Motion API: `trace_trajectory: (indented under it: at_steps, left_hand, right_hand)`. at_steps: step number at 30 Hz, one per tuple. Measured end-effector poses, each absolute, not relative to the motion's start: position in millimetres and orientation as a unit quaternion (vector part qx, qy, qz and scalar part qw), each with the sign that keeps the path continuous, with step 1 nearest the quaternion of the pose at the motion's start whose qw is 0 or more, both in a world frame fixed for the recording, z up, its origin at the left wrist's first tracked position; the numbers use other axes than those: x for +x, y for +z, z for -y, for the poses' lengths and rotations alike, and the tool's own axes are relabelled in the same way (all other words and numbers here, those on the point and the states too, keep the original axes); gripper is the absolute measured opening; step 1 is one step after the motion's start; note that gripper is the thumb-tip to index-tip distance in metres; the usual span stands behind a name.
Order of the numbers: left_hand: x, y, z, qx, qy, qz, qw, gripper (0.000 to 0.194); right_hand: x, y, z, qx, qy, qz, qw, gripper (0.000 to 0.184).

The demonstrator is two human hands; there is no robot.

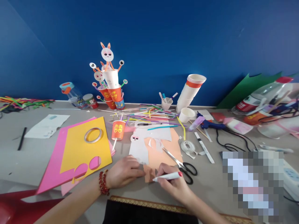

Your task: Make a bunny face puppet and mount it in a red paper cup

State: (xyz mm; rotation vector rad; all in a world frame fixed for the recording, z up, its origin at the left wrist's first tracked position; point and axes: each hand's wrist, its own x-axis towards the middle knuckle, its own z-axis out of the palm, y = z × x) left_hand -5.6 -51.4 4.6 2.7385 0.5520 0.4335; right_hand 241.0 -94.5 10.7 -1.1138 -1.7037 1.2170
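A white marker with a red end [170,176] is gripped in my right hand [174,183]; its tip points down at a small orange paper piece [149,175]. My left hand [125,172] rests low on the table, its fingers together and the thumb side holding the left edge of that piece. Just behind lies a larger peach paper sheet [167,152] with cut-outs, partly over a white sheet [139,152]. Scissors with black handles [184,166] lie to the right of the orange piece. A small white bunny face cut-out [134,138] sits on the white sheet.
Yellow card [77,146] over pink card [54,158], with a tape roll [92,135], lies left. A red cup [118,130], straws [149,113], clear tape [188,146], a capped pen [204,147] and a blue glue gun [210,123] lie beyond. Decorated cups [111,79] and stacked cups [190,93] stand behind.
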Motion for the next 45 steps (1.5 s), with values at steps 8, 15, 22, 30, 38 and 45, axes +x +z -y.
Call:
trace_trajectory:
  at_steps: [8, 15, 22, 30, 38, 45]
  left_hand:
    - [-1, 8, 50, 0.954, 0.159, -0.191, 0.170, 0.025]
    - [-3, 5, 50, 0.953, 0.153, -0.182, 0.188, 0.024]
    - [-4, 4, 50, 0.951, 0.152, -0.189, 0.192, 0.027]
    - [-5, 1, 50, 0.950, 0.156, -0.189, 0.194, 0.024]
    - [-5, 3, 50, 0.951, 0.155, -0.189, 0.190, 0.024]
    - [-5, 3, 50, 0.951, 0.148, -0.189, 0.193, 0.025]
  right_hand:
    - [231, 1, 93, -0.458, 0.387, 0.696, 0.396, 0.013]
    - [231, -6, 94, -0.471, 0.351, 0.722, 0.366, 0.016]
    - [232, -4, 93, -0.465, 0.361, 0.723, 0.361, 0.016]
    - [231, -2, 93, -0.457, 0.367, 0.721, 0.370, 0.015]
    - [232, -3, 93, -0.460, 0.358, 0.729, 0.358, 0.015]
    - [231, -1, 93, -0.465, 0.351, 0.733, 0.351, 0.015]
